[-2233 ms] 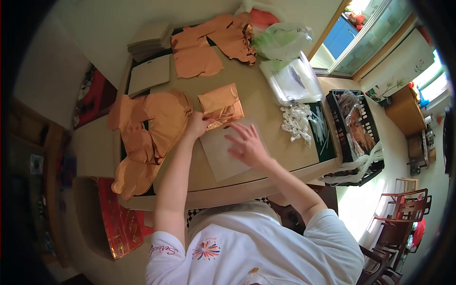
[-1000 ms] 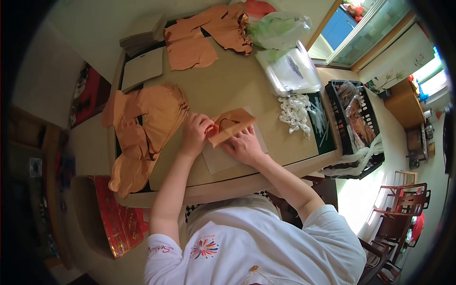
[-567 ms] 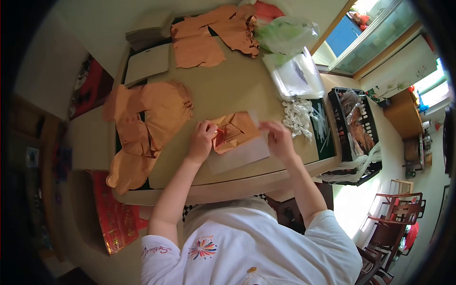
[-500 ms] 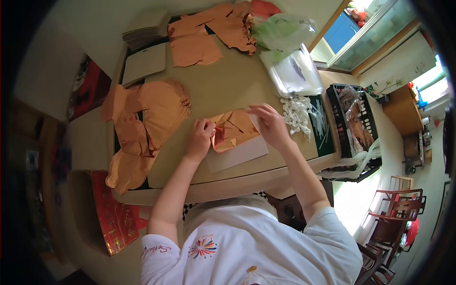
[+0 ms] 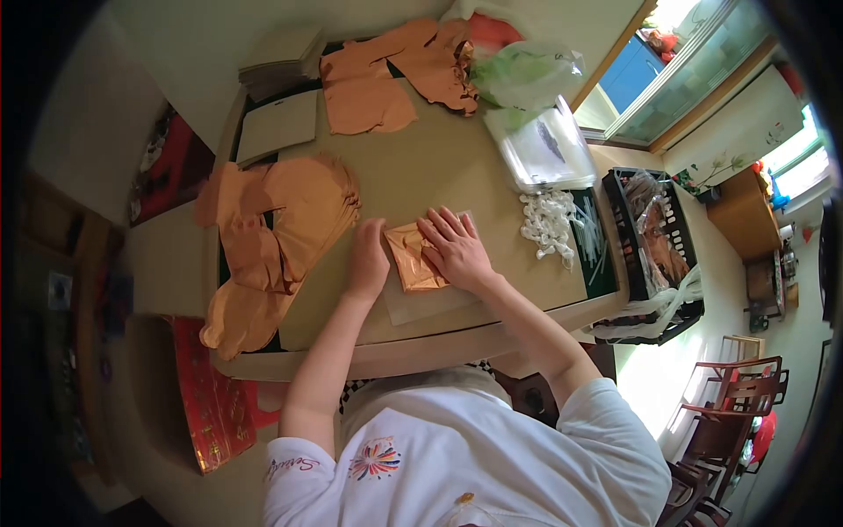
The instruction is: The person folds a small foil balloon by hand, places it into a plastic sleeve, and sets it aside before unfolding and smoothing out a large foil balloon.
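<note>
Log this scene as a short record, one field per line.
Right hand: spread flat on the folded copper foil
Left hand: beside the foil's left edge; contact unclear
Under foil: pale sheet
Left on table: loose copper foil pile
Right on table: clear plastic stack, white tangle
Beside table: black crate

A red box [image 5: 215, 400] sits low on my left, while a black crate [image 5: 622, 230] of plastic-wrapped goods [image 5: 660, 246] stands on my right. Beyond the crate, a plant [image 5: 702, 180] rises near a wooden cabinet [image 5: 742, 211], and dark wooden chairs [image 5: 742, 384] stand beside the sunlit floor [image 5: 648, 386]. Farther off, a blue cupboard [image 5: 630, 75] shows near a glass door [image 5: 672, 101].
</note>
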Demonstrator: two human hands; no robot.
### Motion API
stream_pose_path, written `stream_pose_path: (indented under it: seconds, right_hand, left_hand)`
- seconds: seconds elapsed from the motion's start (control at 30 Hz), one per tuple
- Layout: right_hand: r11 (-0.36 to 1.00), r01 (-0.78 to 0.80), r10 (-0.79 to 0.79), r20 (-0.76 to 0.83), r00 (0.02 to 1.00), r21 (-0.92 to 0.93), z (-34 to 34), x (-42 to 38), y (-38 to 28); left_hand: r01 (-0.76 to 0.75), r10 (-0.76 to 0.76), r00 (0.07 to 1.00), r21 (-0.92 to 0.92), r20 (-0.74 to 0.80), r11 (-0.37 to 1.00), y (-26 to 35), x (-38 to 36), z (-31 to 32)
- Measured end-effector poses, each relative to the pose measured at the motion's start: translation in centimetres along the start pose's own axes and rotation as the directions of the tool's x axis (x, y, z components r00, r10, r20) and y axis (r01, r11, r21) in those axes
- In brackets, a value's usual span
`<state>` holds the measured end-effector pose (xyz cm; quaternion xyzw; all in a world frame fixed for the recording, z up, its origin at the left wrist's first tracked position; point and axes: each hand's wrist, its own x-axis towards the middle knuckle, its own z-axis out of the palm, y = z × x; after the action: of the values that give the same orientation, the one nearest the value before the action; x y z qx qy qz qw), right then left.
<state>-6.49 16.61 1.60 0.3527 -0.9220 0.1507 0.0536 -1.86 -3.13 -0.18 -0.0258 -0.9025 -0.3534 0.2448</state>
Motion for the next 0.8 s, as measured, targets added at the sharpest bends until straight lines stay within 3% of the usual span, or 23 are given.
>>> stream_pose_path:
  seconds: [0.13,0.23,0.33,0.63,0.8]
  right_hand:
    - [1.000,0.004,-0.004,0.008,1.000,-0.009,-0.1,0.0,0.0]
    - [1.000,-0.013,0.013,0.008,1.000,0.008,0.0,0.1,-0.1]
    - [0.997,-0.081,0.080,-0.031,0.996,-0.011,0.4,-0.1,-1.1]
    - [0.994,-0.109,0.108,-0.037,0.993,-0.028,0.6,-0.7,-1.6]
    - [0.992,-0.126,0.126,-0.018,0.992,-0.005,0.5,-0.7,-1.7]
  left_hand:
    - [0.106,-0.115,0.992,0.153,0.052,0.982,-0.5,0.9,-1.6]
    - [0.224,-0.232,0.944,0.061,0.236,0.973,-1.9,2.4,-2.2]
    - [0.276,-0.260,0.922,-0.016,0.286,0.961,-2.2,3.9,-2.2]
    - [0.211,-0.208,0.958,0.009,0.195,0.978,-1.6,4.3,-1.8]
    - [0.319,-0.274,0.882,-0.059,0.383,0.946,-3.1,4.9,-1.9]
